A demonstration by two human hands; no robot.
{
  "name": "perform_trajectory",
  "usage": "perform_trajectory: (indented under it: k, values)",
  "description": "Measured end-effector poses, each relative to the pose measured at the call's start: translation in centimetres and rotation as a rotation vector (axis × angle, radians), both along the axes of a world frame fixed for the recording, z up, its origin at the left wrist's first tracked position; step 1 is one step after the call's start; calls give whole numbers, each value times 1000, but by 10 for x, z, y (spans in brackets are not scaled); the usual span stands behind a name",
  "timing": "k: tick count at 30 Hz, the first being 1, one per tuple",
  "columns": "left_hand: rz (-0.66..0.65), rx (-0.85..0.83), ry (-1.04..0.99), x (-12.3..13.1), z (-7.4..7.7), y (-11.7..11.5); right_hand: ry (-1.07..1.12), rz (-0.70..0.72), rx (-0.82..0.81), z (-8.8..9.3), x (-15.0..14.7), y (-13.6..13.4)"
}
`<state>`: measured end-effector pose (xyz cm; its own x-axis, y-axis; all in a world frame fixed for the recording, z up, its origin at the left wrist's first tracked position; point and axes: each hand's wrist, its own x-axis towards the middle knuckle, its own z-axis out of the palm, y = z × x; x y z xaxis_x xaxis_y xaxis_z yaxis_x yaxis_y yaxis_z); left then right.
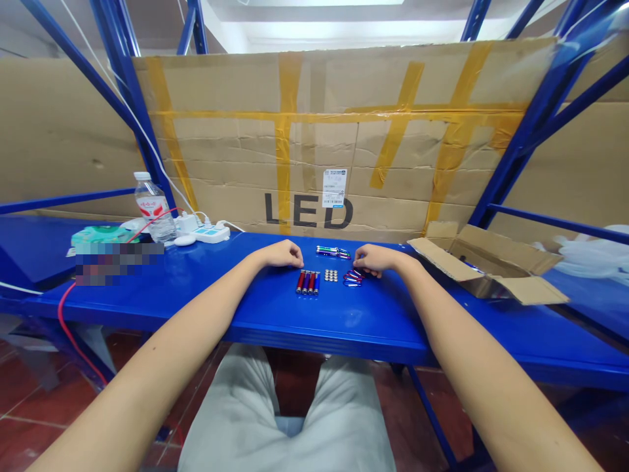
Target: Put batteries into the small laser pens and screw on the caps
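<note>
My left hand (pixel 285 254) rests on the blue table with its fingers curled in, and nothing shows in them. Just in front of it lies a row of small red and blue metal tubes (pixel 308 282) with silver ends. Small silver discs (pixel 331 275), like button cells, sit in a neat block between my hands. My right hand (pixel 369 259) is also closed, its fingertips at the edge of several red and blue carabiners (pixel 352 278); whether they touch I cannot tell. Farther back, several shiny coloured tubes (pixel 333 252) lie together.
An open cardboard box (pixel 484 262) stands on the right. To the left are a plastic water bottle (pixel 155 210), a white power strip (pixel 211 233) with cables, and a green packet (pixel 101 237). A large cardboard sheet (pixel 236 157) with LED printed on it rises behind the table.
</note>
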<state>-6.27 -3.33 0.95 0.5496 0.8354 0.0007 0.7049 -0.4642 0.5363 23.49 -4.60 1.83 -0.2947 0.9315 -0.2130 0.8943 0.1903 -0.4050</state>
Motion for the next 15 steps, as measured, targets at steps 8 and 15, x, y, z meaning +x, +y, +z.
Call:
perform_trajectory:
  k: [8,15]
  values:
    - [-38,-23,0,-1,-1,2,-9,5,-16,1,0,-1]
    - [-28,-62,-19,-1,-1,2,-7,16,-16,-1,3,3]
